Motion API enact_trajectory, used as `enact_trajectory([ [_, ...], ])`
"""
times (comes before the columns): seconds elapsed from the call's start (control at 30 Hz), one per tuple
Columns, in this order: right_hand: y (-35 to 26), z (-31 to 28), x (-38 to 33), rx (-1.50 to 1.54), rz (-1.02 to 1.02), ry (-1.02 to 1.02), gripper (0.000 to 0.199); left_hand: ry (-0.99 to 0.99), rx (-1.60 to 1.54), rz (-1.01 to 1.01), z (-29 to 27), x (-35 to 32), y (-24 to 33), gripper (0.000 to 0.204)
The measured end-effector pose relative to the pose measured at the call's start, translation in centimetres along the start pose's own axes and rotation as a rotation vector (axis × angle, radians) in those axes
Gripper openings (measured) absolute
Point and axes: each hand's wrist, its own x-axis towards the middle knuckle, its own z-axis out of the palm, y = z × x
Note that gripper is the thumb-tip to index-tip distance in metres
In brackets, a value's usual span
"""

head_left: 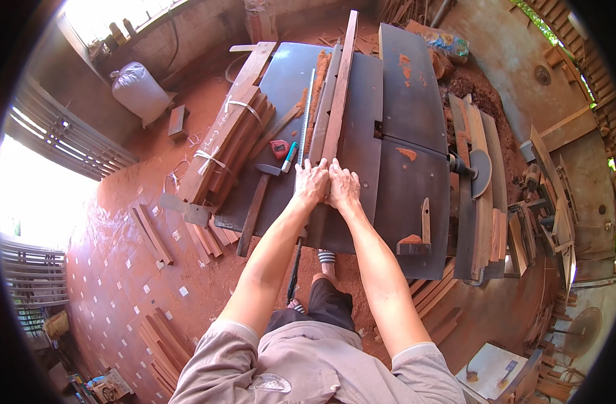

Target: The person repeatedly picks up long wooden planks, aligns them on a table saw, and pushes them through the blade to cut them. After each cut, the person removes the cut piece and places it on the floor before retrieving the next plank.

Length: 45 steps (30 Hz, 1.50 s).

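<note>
A long narrow wooden strip [339, 81] lies lengthwise on the dark metal machine table [402, 175], running away from me. My left hand [311, 182] and my right hand [343, 186] press side by side on its near end, fingers closed over the wood. A second, greyer strip [323, 108] lies against it on the left, with a long steel ruler [308, 111] beside that.
A hammer [257, 202], a marker [289, 156] and a small red tape measure [279, 148] lie left of my hands. A tied bundle of boards [227, 145] sits at the table's left edge. Offcuts and sawdust litter the red floor; planks are stacked on the right.
</note>
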Motion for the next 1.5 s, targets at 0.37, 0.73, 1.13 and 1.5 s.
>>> enact_trajectory([
  [0.37,0.4,-0.3,1.4,0.021,0.013,0.002,0.107,0.026,0.016,-0.007,0.0,1.7,-0.3,0.078],
  [0.73,0.1,-0.8,1.9,-0.036,0.055,0.132,0.096,0.017,0.033,0.008,-0.4,3.2,-0.7,0.079],
  [1.13,0.6,0.6,2.9,-0.087,0.189,0.337,0.060,-0.038,0.016,-0.011,-1.7,4.9,0.0,0.092],
  [1.5,0.5,-0.4,3.9,-0.044,0.189,0.324,0.064,0.000,0.058,-0.018,-1.7,6.3,-0.8,0.081],
])
